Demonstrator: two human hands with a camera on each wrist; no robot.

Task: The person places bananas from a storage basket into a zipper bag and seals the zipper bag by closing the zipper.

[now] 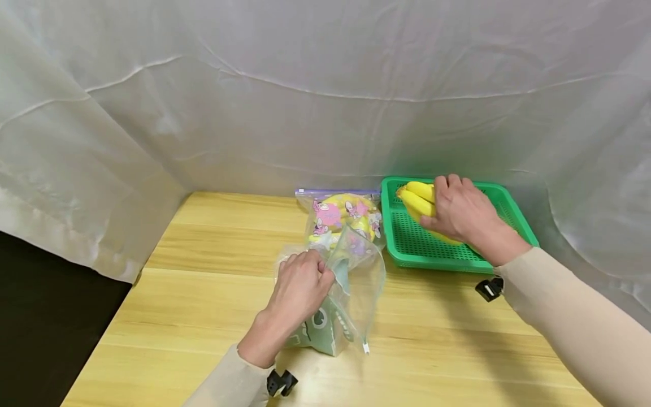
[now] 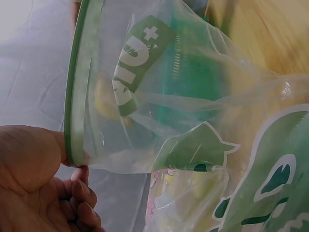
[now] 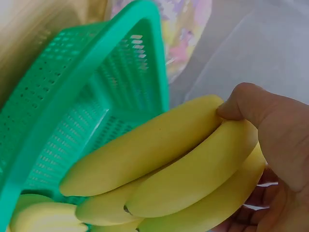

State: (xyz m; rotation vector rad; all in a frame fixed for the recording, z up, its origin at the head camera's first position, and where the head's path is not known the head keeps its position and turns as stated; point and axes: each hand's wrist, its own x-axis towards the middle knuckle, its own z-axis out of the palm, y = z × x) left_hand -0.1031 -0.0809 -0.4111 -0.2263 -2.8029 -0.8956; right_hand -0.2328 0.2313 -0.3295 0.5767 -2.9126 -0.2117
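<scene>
A clear zip bag with green cartoon print (image 1: 320,328) stands on the table, its mouth spread. The left hand (image 1: 300,285) pinches its upper edge; the left wrist view shows thumb and fingers at the end of the green zip strip (image 2: 75,87). Over the green basket (image 1: 432,262), the right hand (image 1: 465,215) grips a bunch of yellow bananas (image 1: 417,204). In the right wrist view the thumb presses on one end of the bunch (image 3: 183,179), and other bananas (image 3: 46,217) lie lower in the basket.
Behind the green-print bag lies another zip bag (image 1: 325,215) with pink print and a purple strip, yellow items inside, beside the basket's left edge. A pale curtain (image 1: 305,124) hangs behind the wooden table (image 1: 213,294).
</scene>
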